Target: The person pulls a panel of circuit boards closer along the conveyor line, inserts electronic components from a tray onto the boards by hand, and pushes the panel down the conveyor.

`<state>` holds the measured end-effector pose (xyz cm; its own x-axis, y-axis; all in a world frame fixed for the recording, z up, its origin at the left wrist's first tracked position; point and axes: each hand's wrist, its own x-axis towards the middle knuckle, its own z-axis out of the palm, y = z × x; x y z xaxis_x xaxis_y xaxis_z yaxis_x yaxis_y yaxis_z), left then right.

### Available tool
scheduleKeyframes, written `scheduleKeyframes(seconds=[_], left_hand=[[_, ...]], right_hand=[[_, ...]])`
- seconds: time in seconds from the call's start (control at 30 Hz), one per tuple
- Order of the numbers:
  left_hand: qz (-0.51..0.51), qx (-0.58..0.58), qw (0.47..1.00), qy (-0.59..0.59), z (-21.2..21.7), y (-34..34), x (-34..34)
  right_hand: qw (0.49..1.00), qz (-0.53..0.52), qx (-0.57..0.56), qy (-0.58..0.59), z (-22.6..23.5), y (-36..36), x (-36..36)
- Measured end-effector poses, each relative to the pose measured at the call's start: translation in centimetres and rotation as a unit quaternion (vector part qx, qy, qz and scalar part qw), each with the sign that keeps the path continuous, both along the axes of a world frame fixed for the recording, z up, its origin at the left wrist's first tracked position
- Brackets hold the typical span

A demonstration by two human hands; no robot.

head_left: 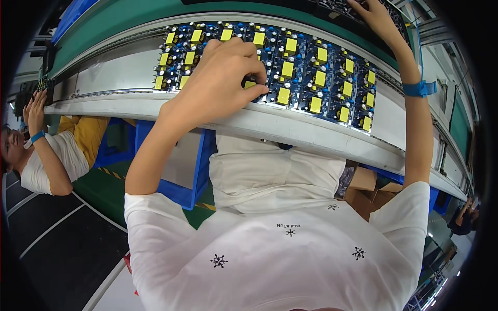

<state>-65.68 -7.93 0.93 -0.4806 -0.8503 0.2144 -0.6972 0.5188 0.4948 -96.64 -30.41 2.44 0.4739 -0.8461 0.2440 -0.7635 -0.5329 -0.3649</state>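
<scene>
A panel of dark blue circuit boards [303,85], set with rows of yellow block components, small cylinders and blue discs, lies across the rail line in front of me. My left hand [223,78] rests over its left-middle part. Thumb and forefinger are closed close together at the near edge of the boards; whatever is between them is too small to make out. Beyond the panel's right end, my right hand [377,19] reaches over a black tray [337,11] of small dark parts. Its visible fingers are apart, with some tips cut off by the picture's top edge.
A pale metal rail [259,118] runs along the near side, and a green surface [119,28] lies beyond. Below stand a blue bin [199,171] and cardboard boxes [362,181]. Another person [52,150] works at the far left; one more is at the right rim.
</scene>
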Motion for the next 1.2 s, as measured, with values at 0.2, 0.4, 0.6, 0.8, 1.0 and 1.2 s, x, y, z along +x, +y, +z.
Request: scheduleKeyframes(seconds=[0.2,0.4,0.6,0.8,1.0,1.2], left_hand=[[-0.015,-0.026,1.0,0.0,-0.5,-0.5,0.1],[-0.018,-0.016,1.0,-0.021,0.0,-0.6,0.3],[-0.017,-0.021,1.0,-0.002,0.0,-0.4,0.1],[0.011,-0.021,1.0,-0.018,0.3,0.2,0.2],[-0.005,-0.028,0.999,-0.023,0.6,0.3,0.3],[-0.005,-0.032,0.999,-0.039,1.1,0.6,-0.2]], right_hand=[[0.996,0.008,-0.087,-0.016,0.3,0.9,0.2],[0.996,-0.062,-0.016,-0.061,2.2,3.3,2.4],[0.992,-0.04,-0.112,-0.034,1.8,2.5,1.3],[0.991,-0.046,-0.124,-0.027,1.9,2.8,1.7],[0.983,-0.036,-0.177,-0.01,1.4,1.7,0.8],[0.981,-0.007,-0.16,-0.113,1.5,2.5,1.3]])
